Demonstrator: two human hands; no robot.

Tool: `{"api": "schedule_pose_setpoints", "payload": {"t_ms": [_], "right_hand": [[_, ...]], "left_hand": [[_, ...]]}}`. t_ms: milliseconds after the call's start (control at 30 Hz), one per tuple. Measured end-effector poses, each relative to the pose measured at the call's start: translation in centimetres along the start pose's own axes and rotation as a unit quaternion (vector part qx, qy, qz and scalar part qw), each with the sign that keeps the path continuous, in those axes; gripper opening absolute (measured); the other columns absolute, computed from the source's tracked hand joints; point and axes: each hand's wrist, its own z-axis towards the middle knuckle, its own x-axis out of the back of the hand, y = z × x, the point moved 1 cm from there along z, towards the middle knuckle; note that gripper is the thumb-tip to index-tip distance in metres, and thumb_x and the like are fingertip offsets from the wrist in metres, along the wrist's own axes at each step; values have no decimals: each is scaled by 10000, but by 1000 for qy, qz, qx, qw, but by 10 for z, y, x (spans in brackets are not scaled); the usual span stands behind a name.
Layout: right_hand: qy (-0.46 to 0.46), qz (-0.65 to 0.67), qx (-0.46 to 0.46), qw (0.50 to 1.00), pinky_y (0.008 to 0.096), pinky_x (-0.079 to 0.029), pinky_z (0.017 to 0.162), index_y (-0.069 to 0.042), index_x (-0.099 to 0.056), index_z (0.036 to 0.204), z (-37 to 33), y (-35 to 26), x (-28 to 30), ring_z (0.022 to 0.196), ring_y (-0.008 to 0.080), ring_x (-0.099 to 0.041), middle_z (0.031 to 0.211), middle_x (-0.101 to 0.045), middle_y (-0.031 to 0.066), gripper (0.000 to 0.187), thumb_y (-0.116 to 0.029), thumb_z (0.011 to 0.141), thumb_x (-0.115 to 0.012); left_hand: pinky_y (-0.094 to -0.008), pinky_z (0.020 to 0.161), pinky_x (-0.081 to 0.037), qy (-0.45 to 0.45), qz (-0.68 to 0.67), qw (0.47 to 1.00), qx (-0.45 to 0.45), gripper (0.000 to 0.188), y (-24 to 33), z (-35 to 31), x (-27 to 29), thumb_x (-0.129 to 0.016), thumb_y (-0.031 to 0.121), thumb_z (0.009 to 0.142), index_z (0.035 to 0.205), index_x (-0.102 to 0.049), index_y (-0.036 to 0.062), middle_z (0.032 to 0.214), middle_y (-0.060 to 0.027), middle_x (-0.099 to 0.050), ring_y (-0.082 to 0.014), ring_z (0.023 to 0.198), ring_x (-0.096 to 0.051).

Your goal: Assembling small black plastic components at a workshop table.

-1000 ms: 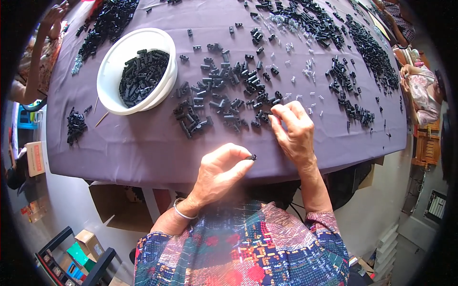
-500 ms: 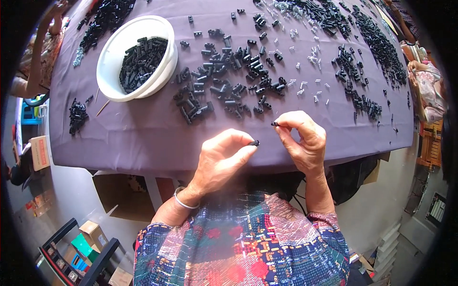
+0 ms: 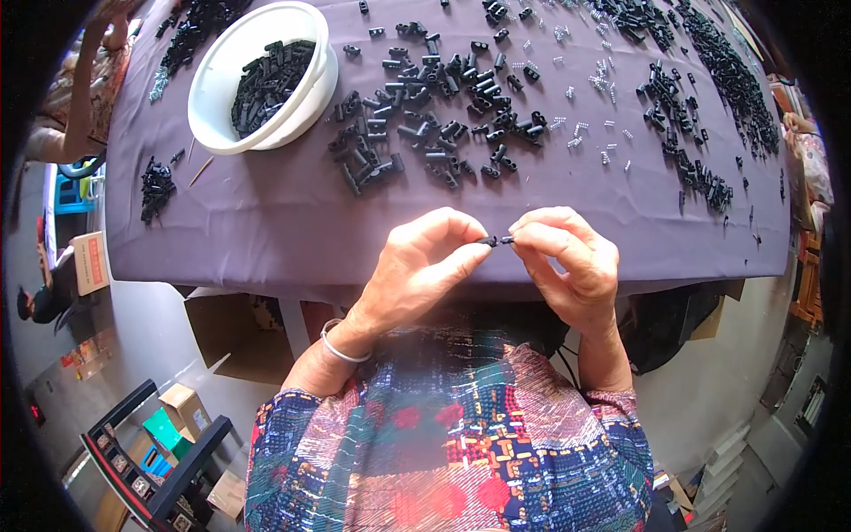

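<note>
Between thumb and forefinger, my left hand [image 3: 425,257] pinches a small black plastic piece [image 3: 487,241]. My right hand [image 3: 569,257] pinches another tiny black part [image 3: 506,239], held end to end with the first; whether the two are joined I cannot tell. Both hands are over the table's near edge. Just beyond them lies a loose spread of black cylindrical plastic pieces [image 3: 434,158]. Small silvery springs [image 3: 581,133] are scattered to the right of that spread, and farther right is a heap of smaller black parts [image 3: 705,184].
A white plastic tub [image 3: 202,124] of black pieces stands on the purple tablecloth [image 3: 266,230] at left. Near it lie a thin wooden stick [image 3: 201,171] and a small black pile [image 3: 157,188]. Beneath the table is an open cardboard box [image 3: 235,332]. Another person's arm [image 3: 80,97] shows at upper left.
My hands have come together, bringing the two black parts from apart to end to end. The view has shifted, so the table's things appear higher in the picture.
</note>
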Motion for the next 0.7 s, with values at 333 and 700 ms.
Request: {"api": "schedule_pose_setpoints", "payload": {"t_ms": [333,700], "right_hand": [[-18,-49,41,998,316,-541,642,18,-646,928,-6,1,1,741,267,-642,851,-623,138,275,144,684,-657],[-42,-49,45,997,334,-542,634,19,-631,907,-5,8,1,739,292,-637,835,-623,139,264,134,670,-654]], "left_hand": [[-257,735,-491,-15,68,998,-9,171,4,2,-5,-681,101,880,985,-624,-22,854,-50,-639,-94,801,-584],[-281,743,-492,-6,106,994,-31,167,0,3,-6,-666,101,890,984,-621,-31,860,-86,-651,-133,805,-605]]}}
